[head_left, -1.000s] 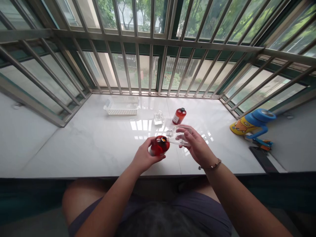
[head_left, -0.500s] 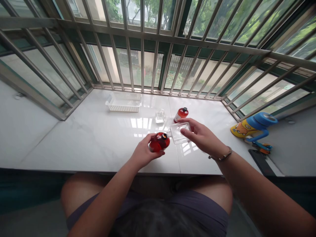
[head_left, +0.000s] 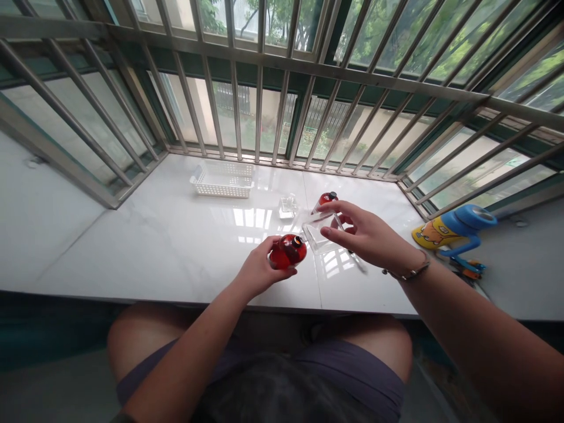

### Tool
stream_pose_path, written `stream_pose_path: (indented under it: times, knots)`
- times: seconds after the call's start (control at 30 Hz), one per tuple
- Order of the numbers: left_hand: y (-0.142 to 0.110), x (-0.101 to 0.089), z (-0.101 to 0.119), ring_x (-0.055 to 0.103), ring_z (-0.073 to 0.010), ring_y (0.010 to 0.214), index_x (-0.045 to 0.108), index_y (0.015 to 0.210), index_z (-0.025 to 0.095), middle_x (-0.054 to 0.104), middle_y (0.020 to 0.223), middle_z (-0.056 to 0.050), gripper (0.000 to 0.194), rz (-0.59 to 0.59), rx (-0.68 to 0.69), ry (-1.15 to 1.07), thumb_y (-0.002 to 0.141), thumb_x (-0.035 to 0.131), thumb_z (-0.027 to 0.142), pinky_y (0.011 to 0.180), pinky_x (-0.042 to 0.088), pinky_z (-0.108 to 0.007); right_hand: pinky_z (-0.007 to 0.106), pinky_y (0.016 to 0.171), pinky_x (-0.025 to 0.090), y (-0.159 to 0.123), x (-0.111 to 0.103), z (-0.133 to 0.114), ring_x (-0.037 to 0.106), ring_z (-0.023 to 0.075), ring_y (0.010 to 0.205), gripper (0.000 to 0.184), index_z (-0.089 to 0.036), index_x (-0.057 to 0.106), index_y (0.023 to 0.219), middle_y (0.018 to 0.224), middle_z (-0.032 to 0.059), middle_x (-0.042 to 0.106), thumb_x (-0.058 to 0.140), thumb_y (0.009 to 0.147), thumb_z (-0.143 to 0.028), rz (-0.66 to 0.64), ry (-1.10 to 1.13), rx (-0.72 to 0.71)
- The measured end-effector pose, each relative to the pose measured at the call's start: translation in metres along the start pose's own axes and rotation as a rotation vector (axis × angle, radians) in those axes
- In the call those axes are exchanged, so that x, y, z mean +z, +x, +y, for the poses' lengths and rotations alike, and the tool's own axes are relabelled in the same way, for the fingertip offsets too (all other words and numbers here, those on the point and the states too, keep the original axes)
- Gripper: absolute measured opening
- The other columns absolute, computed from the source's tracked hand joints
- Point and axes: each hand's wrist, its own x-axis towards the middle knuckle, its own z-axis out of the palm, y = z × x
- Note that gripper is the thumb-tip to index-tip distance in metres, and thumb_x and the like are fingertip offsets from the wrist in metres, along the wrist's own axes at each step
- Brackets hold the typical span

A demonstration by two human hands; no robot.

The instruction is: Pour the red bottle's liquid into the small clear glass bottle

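My left hand [head_left: 258,270] grips a round red bottle [head_left: 288,251] with an open neck, held just above the white marble sill [head_left: 176,241]. My right hand [head_left: 368,238] holds a clear glass bottle [head_left: 318,232] tipped on its side, its mouth pointing at the red bottle's neck and almost touching it. A second red bottle with a black cap [head_left: 325,200] stands behind my right hand, partly hidden by the fingers.
A small clear glass jar [head_left: 288,207] stands behind the bottles. A white slotted basket [head_left: 223,180] sits at the back by the window bars [head_left: 264,94]. A blue and yellow toy-like object [head_left: 456,226] lies at the right.
My right hand has lifted and swung the clear bottle so its mouth meets the red bottle's neck. The view has tilted slightly; my left hand has barely moved.
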Motion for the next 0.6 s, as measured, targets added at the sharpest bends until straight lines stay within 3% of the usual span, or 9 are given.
stream_pose_path:
  times: [0.2, 0.6]
  knots:
    - [0.0010, 0.0012, -0.0025, 0.072, -0.0260, 0.110, 0.061, 0.132, 0.031, 0.074, 0.124, -0.002, 0.071, 0.005, 0.007, -0.007, 0.069, 0.094, 0.033, 0.097, 0.056, -0.038, 0.038, 0.073, 0.058, 0.0024, -0.0022, -0.0026, 0.066, 0.0264, 0.098, 0.055, -0.033, 0.068, 0.133, 0.124, 0.0070, 0.070, 0.074, 0.087, -0.063, 0.003, -0.038, -0.008]
    - [0.0015, 0.0026, -0.0052, 0.071, -0.0270, 0.111, 0.062, 0.130, 0.028, 0.074, 0.125, -0.004, 0.068, 0.010, 0.039, -0.005, 0.070, 0.093, 0.035, 0.095, 0.056, -0.038, 0.040, 0.073, 0.062, 0.0051, -0.0056, -0.0073, 0.066, 0.0304, 0.106, 0.054, -0.033, 0.069, 0.133, 0.135, 0.0087, 0.068, 0.073, 0.088, -0.064, -0.003, -0.116, -0.060]
